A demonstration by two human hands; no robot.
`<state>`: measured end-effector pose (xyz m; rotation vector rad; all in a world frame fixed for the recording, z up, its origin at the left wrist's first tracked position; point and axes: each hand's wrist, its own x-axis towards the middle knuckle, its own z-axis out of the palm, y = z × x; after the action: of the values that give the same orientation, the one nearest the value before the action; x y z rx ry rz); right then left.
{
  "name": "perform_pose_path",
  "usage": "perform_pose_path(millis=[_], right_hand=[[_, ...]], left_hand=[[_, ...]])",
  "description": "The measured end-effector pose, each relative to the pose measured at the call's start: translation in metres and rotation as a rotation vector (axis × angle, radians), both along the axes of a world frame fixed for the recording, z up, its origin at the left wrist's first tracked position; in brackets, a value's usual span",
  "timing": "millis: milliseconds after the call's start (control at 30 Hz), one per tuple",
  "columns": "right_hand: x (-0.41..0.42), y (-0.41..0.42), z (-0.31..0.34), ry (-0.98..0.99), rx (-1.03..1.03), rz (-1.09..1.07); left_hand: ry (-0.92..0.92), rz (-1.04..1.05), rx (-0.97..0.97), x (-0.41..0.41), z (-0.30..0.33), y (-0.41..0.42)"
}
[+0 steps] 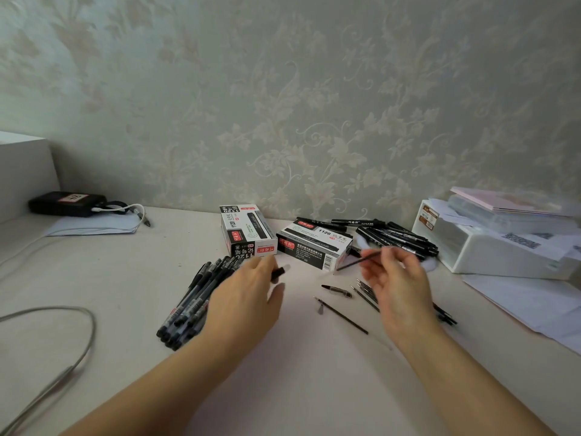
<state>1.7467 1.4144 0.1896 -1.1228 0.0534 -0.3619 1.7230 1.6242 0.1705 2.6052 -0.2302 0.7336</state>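
Both hands hang over the middle of the desk, and both are a little blurred. The left hand (pixel 248 297) has bent fingers, and its thumb and forefinger pinch a small black piece (pixel 278 274). The fingers cover most of this piece, so I cannot tell whether it is a cap or a part of a pen body. The right hand (pixel 399 284) is half closed, and its fingertips hold a thin refill (pixel 355 263) by one end. The refill points to the left and a little down, above the table, just in front of the lying box (pixel 314 245).

The left hand hides one side of the bundle of gel pens (pixel 188 306). The right hand covers part of the loose refills (pixel 366 292), and only the ends of some dark pens (pixel 446 316) show behind its wrist. On the standing box (pixel 246 229) only the number 1120 is easy to read. The white container (pixel 490 247) and the papers (pixel 518 303) are cut off by the right edge. The grey cable (pixel 63 357) leaves the picture at the left.

The desk (pixel 298 372) is pale and smooth. On it, between the hands, lie one more refill (pixel 341 315) and a pen tip part (pixel 336 290). A heap of black markers (pixel 399 237) lies behind the right hand. The wall (pixel 283 89) has grey-green wallpaper with a leaf pattern.
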Motion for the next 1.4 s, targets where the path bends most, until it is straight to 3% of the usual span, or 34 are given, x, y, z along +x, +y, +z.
perform_pose_path(millis=[67, 233, 367, 533, 767, 933, 1133, 1400], right_hand=[[0.003, -0.01, 0.001, -0.053, -0.127, -0.107], [0.003, -0.01, -0.017, -0.108, -0.982, -0.154], [0.0, -0.006, -0.032, -0.133, -1.403, -0.116], [0.002, -0.008, -0.033, -0.155, -1.506, -0.135], [-0.004, 0.002, -0.027, -0.29, -1.476, -0.21], [-0.011, 0.011, -0.022, -0.369, -1.437, -0.16], [-0.017, 0.017, -0.022, -0.375, -1.448, 0.153], [-0.016, 0.014, -0.022, -0.37, -1.482, 0.11]], left_hand=[[0.038, 0.122, 0.011, 0.002, 0.004, 0.009], [0.229, 0.199, 0.09, -0.001, 0.004, 0.015], [0.235, 0.216, 0.106, -0.002, 0.005, 0.014], [0.231, 0.244, 0.092, -0.002, 0.007, 0.015], [0.275, 0.274, 0.164, 0.0, 0.009, 0.02], [0.253, 0.286, 0.165, 0.0, 0.009, 0.017], [0.156, 0.155, 0.073, -0.002, 0.007, 0.01], [0.256, 0.173, 0.133, 0.002, -0.002, 0.006]])
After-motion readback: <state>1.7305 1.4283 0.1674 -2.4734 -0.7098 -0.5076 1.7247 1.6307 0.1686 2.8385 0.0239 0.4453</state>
